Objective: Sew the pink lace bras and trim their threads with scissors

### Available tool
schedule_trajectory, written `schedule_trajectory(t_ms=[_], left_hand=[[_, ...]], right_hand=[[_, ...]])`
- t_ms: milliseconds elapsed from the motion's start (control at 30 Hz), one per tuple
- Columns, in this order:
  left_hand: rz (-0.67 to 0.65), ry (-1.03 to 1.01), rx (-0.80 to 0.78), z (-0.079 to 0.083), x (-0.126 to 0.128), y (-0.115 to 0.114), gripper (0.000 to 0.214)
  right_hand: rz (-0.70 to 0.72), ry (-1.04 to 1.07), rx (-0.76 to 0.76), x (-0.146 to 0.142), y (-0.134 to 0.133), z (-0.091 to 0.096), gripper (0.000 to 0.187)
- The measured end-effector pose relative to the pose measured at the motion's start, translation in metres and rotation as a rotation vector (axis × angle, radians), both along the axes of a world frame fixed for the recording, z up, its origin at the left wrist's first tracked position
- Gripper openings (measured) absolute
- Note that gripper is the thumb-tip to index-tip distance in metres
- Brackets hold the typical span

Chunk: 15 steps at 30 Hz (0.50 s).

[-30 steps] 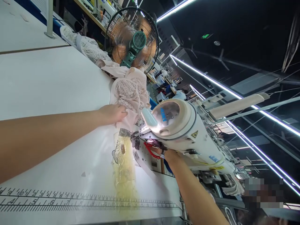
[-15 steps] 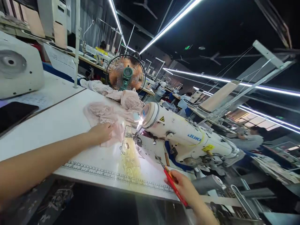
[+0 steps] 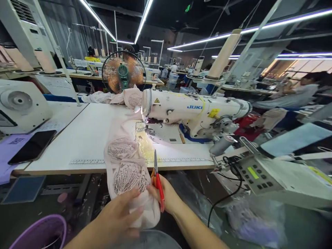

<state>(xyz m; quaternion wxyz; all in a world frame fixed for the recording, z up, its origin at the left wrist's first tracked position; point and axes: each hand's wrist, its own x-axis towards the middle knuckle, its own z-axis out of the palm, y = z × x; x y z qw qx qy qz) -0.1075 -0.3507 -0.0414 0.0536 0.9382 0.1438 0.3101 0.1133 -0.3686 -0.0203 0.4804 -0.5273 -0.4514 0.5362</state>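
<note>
A pale pink lace bra piece with rounded, cup-like lace panels hangs over the table's front edge toward me. My left hand holds its lower end, the fingers spread across the smooth lining. In my right hand are scissors with red and orange handles, blades pointing up and away. The fingertips of that hand also touch the lace piece's right edge. Behind the hands is a white JUKI sewing machine, its lamp lit at the needle. The fabric's far end runs up beside the machine head.
More pink lace pieces are heaped behind the machine, near a fan. A phone lies on the left. A purple bin stands low at left. A control box and cable are at right. An awl-like tool lies by the machine.
My left hand has drawn the lace piece off the tabletop, over the front edge toward me. My right hand has moved left with the scissors to meet it. The view has levelled.
</note>
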Motion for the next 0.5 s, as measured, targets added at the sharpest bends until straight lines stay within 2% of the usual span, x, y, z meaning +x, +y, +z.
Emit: schedule_trajectory(t_ms=[67, 100, 233, 300, 333, 400, 500], left_hand=[[0.029, 0.050, 0.085, 0.001, -0.015, 0.014, 0.087], [0.063, 0.105, 0.123, 0.003, -0.021, 0.024, 0.091], [0.249, 0.207, 0.276, 0.006, -0.032, 0.073, 0.064], [0.326, 0.159, 0.248, 0.003, -0.031, 0.088, 0.052], [0.373, 0.125, 0.188, 0.001, -0.030, 0.090, 0.050], [0.444, 0.063, 0.005, -0.001, -0.027, 0.086, 0.050], [0.390, 0.061, -0.254, 0.003, -0.022, 0.069, 0.047]], right_hand=[[0.053, 0.032, -0.002, 0.010, -0.015, 0.002, 0.044], [0.087, 0.045, 0.005, 0.015, -0.022, 0.005, 0.042], [0.241, -0.001, 0.042, 0.037, -0.049, 0.022, 0.038], [0.288, -0.099, 0.052, 0.043, -0.056, 0.028, 0.035], [0.267, -0.175, 0.057, 0.045, -0.057, 0.030, 0.034], [0.116, -0.333, 0.078, 0.045, -0.055, 0.029, 0.033], [-0.154, -0.411, 0.147, 0.040, -0.044, 0.020, 0.034]])
